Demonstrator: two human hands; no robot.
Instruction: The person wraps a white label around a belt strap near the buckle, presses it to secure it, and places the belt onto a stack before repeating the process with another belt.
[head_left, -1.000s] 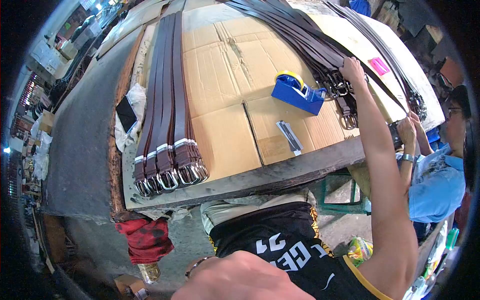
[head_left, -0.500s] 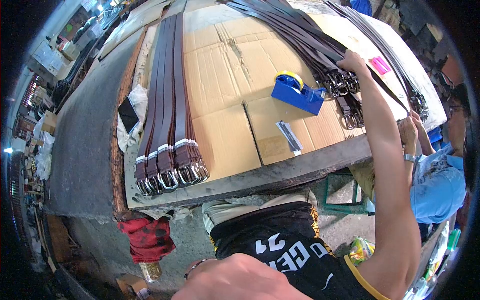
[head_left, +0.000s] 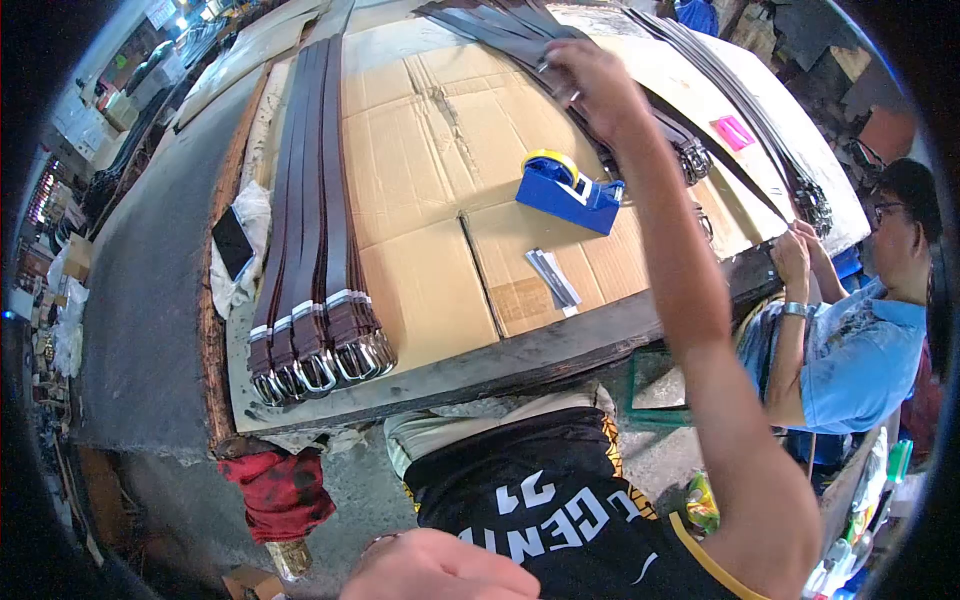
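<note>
My right hand (head_left: 600, 85) reaches over the dark belts (head_left: 500, 35) at the top of the table, its fingers closed on a belt with metal parts showing beside them. Below it stands a blue tape dispenser (head_left: 568, 200) with a yellow-edged roll. Small printed strips (head_left: 552, 280) lie on the cardboard. My left hand (head_left: 440, 568) is near my body at the bottom edge; its fingers are mostly out of sight. To the left, a row of brown belts (head_left: 310, 190) lies side by side, white bands near their silver buckles.
At the right, a person in a light blue shirt (head_left: 860, 350) holds the end of a dark strap (head_left: 745, 180). More belts (head_left: 740, 85) and a pink item (head_left: 733, 132) lie nearby. A phone (head_left: 232, 243) rests on white plastic; a red cloth (head_left: 275, 495) hangs below the table's corner.
My right hand has moved up and left from the buckles, with a belt now in it. The view has shifted, showing more of the other person.
</note>
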